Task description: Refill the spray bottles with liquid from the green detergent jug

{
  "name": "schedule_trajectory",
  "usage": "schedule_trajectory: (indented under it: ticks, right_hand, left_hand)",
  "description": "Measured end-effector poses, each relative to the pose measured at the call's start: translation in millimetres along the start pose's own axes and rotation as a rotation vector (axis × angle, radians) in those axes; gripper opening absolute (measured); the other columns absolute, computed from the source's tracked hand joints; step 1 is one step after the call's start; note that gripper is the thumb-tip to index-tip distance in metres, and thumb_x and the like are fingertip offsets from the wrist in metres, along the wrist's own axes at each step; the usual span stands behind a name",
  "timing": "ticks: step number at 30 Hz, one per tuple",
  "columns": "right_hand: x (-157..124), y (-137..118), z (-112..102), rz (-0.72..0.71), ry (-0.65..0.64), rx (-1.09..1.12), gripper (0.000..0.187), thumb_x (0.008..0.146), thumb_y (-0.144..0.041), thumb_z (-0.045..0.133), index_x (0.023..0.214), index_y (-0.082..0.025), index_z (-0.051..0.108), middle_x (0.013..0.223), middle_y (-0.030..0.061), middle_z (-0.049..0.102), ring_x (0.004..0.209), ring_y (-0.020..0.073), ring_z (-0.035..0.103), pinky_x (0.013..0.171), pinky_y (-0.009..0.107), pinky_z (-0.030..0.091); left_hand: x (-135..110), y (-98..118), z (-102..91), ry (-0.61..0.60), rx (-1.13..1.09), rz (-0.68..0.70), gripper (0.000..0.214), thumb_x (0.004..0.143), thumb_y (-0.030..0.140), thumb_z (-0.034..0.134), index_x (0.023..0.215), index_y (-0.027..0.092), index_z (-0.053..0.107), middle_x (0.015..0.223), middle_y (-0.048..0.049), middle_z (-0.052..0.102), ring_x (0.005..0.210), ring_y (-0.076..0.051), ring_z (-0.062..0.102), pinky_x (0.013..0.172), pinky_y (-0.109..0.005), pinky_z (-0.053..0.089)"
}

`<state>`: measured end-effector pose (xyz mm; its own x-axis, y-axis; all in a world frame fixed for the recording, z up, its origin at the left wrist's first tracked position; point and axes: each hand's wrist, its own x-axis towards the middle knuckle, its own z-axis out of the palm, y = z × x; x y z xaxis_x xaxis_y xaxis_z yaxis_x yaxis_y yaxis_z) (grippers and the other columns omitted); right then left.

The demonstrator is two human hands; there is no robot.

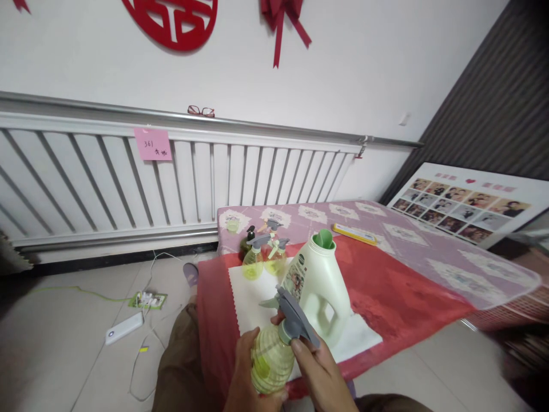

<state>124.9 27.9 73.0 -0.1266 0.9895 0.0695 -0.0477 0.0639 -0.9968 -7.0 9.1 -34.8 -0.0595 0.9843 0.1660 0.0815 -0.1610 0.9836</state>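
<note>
The left hand (244, 372) clasped a spray bottle (272, 359), the right hand (318, 366) its grey head (295, 315). A pink note (150, 153) showed "361"; the jug label (295, 276) was illegible.

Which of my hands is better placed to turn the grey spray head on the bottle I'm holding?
Your right hand, probably: it's already at the grey spray head, while your left hand supports the bottle by its body.
</note>
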Motion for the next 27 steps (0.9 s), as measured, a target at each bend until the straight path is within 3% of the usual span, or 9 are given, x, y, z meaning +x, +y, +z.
schedule_trajectory:
  ticks: [4,9,14,17,20,27]
  right_hand:
    - [5,-4,6,0.010,0.057,-0.036,0.030,0.076,-0.043,0.070,0.101,-0.027,0.068,0.092,0.0031,0.069,0.083,0.0210,0.062,0.078,0.032,0.051]
    - [10,3,21,-0.031,0.188,-0.022,0.034,0.059,-0.034,0.079,0.088,-0.024,0.064,0.080,-0.0004,0.062,0.065,0.0151,0.054,0.059,0.025,0.047]
    - [3,3,29,-0.022,0.220,0.049,0.040,0.063,-0.038,0.077,0.099,-0.026,0.063,0.089,0.0013,0.066,0.079,0.0197,0.060,0.074,0.031,0.051]
    - [-1,0,25,-0.009,0.151,0.083,0.050,0.071,-0.046,0.072,0.116,-0.028,0.061,0.113,0.0064,0.068,0.108,0.0255,0.060,0.093,0.037,0.048]
    - [-1,-5,20,0.021,0.056,0.025,0.045,0.079,-0.052,0.064,0.118,-0.028,0.065,0.125,0.0085,0.066,0.122,0.0272,0.055,0.104,0.040,0.041]
    - [1,-9,35,0.038,0.167,0.153,0.038,0.072,-0.048,0.075,0.102,-0.026,0.070,0.106,0.0069,0.073,0.093,0.0238,0.067,0.089,0.037,0.052]
  left_hand:
    - [-2,-5,1.2,0.024,-0.017,0.022,0.089,0.057,0.020,0.073,0.136,0.017,0.030,0.132,-0.0164,0.048,0.120,-0.031,0.054,0.103,-0.041,0.046]
    - [-4,-17,1.9,-0.002,-0.044,-0.003,0.094,0.054,0.015,0.072,0.137,0.019,0.029,0.137,-0.0161,0.046,0.124,-0.032,0.052,0.103,-0.042,0.046]
    - [-2,-17,1.8,0.032,-0.038,-0.080,0.095,0.050,0.017,0.075,0.135,0.018,0.034,0.137,-0.0153,0.048,0.125,-0.033,0.051,0.105,-0.041,0.044]
    - [1,-13,-0.3,0.008,-0.069,-0.079,0.097,0.050,0.013,0.071,0.137,0.018,0.028,0.138,-0.0164,0.047,0.125,-0.032,0.051,0.106,-0.042,0.043]
    - [2,-10,-2.0,0.022,-0.049,-0.048,0.097,0.049,0.010,0.066,0.136,0.018,0.025,0.139,-0.0167,0.045,0.127,-0.031,0.049,0.108,-0.042,0.040]
    - [0,-14,1.3,0.128,-0.003,-0.002,0.096,0.052,0.013,0.065,0.138,0.019,0.022,0.141,-0.0181,0.042,0.130,-0.034,0.045,0.110,-0.045,0.037]
